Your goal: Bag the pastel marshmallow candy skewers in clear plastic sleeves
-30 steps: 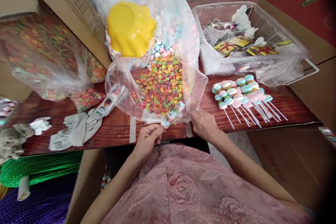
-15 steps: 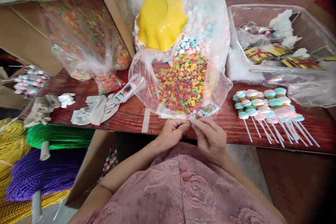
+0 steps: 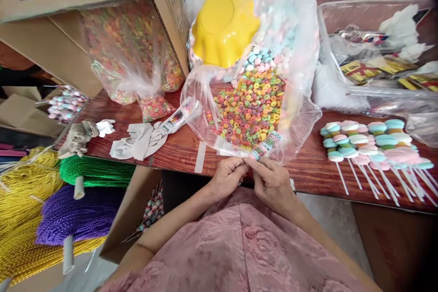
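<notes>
At the table's front edge my left hand (image 3: 228,177) is closed, its fingertips pinched on something too small to make out. My right hand (image 3: 272,182) meets it with fingers pressed together; what they hold is hidden. Just beyond both hands lies an opened clear bag (image 3: 301,123) with many small ring candies (image 3: 253,105) in several colours. A small printed packet (image 3: 268,143) rests on the bag's near edge, above my right hand. To the right, candy skewers (image 3: 369,143) in pink, blue and white lie on the table with white sticks pointing toward me.
A yellow bowl (image 3: 226,27) sits upside down on bagged marshmallow candies (image 3: 284,23). Cardboard box (image 3: 174,13) and bagged rings (image 3: 126,50) stand back left. Pale gloves (image 3: 137,143) lie on the table (image 3: 174,148). A clear bin (image 3: 379,86) is back right. Coloured cords (image 3: 78,214) hang lower left.
The view has shifted, so the table's things appear farther right. Both hands stay together at the edge, and the yellowish bit seen between the fingertips no longer shows.
</notes>
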`<state>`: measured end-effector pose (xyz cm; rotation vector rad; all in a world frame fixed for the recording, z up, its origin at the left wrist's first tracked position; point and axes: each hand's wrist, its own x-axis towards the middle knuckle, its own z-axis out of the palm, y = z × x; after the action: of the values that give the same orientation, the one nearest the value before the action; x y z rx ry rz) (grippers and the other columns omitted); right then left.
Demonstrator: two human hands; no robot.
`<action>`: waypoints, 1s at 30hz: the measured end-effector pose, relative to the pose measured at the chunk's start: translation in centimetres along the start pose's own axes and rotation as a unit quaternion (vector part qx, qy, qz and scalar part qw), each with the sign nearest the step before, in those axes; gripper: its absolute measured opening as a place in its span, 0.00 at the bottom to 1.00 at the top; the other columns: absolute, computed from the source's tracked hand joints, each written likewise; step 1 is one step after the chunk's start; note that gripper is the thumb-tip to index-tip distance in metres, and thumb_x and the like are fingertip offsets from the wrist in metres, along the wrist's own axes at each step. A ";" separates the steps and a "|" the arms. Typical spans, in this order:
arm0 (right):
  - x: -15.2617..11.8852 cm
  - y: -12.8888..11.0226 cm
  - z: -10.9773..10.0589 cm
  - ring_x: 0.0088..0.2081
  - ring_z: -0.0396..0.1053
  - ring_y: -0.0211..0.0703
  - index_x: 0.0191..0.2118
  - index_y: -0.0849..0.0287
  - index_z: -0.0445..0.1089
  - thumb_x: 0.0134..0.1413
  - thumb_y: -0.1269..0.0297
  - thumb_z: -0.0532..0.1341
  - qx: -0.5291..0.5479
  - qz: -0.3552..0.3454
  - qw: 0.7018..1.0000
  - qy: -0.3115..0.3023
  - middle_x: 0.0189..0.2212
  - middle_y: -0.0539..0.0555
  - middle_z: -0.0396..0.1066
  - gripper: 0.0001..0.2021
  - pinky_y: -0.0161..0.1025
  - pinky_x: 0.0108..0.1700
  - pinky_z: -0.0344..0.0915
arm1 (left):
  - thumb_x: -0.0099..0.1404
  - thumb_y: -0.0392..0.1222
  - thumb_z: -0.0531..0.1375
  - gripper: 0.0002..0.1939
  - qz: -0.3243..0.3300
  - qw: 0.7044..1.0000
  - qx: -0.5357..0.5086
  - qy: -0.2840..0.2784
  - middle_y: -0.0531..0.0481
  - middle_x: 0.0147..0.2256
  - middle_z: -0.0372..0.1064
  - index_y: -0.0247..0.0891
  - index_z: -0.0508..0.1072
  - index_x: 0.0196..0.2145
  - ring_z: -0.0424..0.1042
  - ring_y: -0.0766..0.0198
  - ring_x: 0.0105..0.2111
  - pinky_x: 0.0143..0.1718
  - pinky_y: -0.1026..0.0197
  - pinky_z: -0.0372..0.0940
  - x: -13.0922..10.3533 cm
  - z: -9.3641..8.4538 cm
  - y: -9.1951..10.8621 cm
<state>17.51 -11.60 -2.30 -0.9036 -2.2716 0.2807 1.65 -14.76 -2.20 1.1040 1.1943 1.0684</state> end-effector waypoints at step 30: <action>-0.3 -0.7 0.3 0.28 0.69 0.39 0.58 0.53 0.60 0.58 0.67 0.61 0.281 0.193 0.936 0.089 0.28 0.48 0.71 0.22 0.37 0.32 0.68 | 0.60 0.46 0.57 0.13 0.014 0.994 0.013 0.106 0.57 0.19 0.56 0.37 0.67 0.22 0.55 0.69 0.23 0.27 0.64 0.54 0.2 -0.5 0.7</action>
<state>17.16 -12.30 -2.37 -1.0002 -1.6894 0.9288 1.15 -14.46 -1.55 1.0496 1.3661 1.2179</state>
